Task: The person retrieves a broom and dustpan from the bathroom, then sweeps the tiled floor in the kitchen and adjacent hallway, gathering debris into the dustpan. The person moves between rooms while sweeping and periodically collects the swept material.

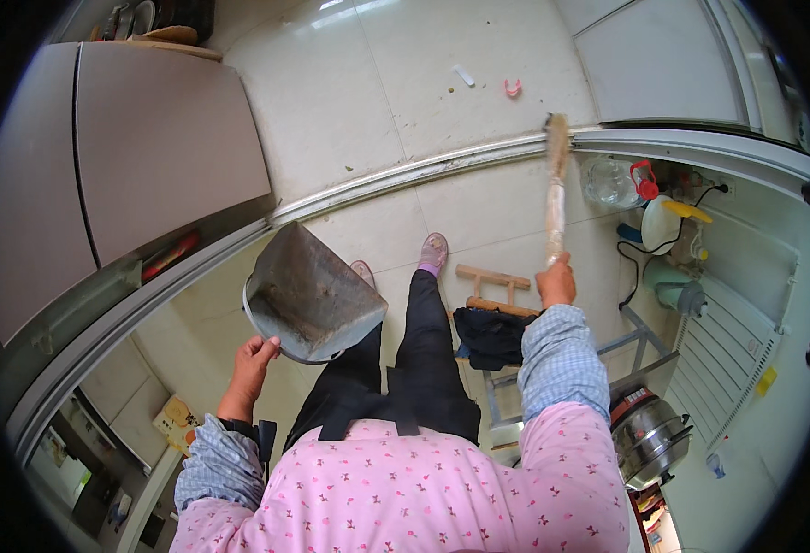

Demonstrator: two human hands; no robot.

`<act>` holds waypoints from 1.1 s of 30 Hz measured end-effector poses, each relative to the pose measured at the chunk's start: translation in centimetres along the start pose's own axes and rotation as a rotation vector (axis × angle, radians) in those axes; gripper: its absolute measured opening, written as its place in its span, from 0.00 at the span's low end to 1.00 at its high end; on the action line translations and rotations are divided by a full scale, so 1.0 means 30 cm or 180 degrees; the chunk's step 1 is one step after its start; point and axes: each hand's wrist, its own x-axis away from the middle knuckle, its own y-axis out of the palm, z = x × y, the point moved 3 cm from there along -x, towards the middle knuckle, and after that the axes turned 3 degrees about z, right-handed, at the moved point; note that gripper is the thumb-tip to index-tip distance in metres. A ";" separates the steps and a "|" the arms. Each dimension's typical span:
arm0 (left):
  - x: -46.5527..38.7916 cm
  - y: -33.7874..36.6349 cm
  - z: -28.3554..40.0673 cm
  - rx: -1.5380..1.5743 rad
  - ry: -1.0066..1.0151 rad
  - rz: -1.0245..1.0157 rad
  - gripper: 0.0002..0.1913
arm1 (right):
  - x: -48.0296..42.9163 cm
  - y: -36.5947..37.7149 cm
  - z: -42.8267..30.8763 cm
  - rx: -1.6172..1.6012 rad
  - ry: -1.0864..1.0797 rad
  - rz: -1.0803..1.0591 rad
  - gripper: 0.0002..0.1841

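My left hand (256, 359) grips the rim of a worn metal dustpan (311, 304), tilted so that its scuffed inside shows. In my right hand (557, 282) is a hand brush (557, 159), held by its pale, wrapped handle. Its bristle end points away from me and overlaps the metal door track (405, 170) in the view; whether it touches the floor I cannot tell. Beyond the track, a white strip (464, 75), a curved pink plastic piece (512, 88) and small crumbs lie on the tiled floor (308, 90).
A grey-brown cabinet (169, 138) stands at the left. Right of my legs is a wooden-topped stool or ladder (493, 276) with dark cloth (491, 335). Along the right wall are a clear water jug (609, 182), a green flask (674, 287), a black cable (633, 273) and a steel pot (647, 435).
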 end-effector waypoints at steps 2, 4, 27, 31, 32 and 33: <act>-0.001 -0.024 -0.012 0.0096 -0.0010 -0.0077 0.16 | 0.079 0.026 -0.025 -0.0281 -0.0204 -0.0166 0.25; -0.010 -0.058 -0.018 0.0147 0.0055 -0.0100 0.16 | 0.160 0.009 -0.012 -0.0656 -0.0357 -0.0258 0.29; -0.037 -0.174 -0.147 0.0209 -0.0097 0.0097 0.17 | 0.144 -0.118 -0.021 0.0085 0.0080 0.0725 0.30; -0.043 -0.136 -0.132 0.0155 -0.0184 0.0146 0.17 | -0.040 -0.083 -0.056 0.0385 0.0256 0.0450 0.29; -0.045 -0.129 -0.122 0.0141 -0.0184 0.0153 0.16 | -0.038 -0.079 -0.058 0.0421 0.0211 0.0277 0.29; -0.042 -0.123 -0.112 0.0128 -0.0188 0.0148 0.16 | -0.022 -0.087 -0.055 0.0446 0.0182 0.0281 0.30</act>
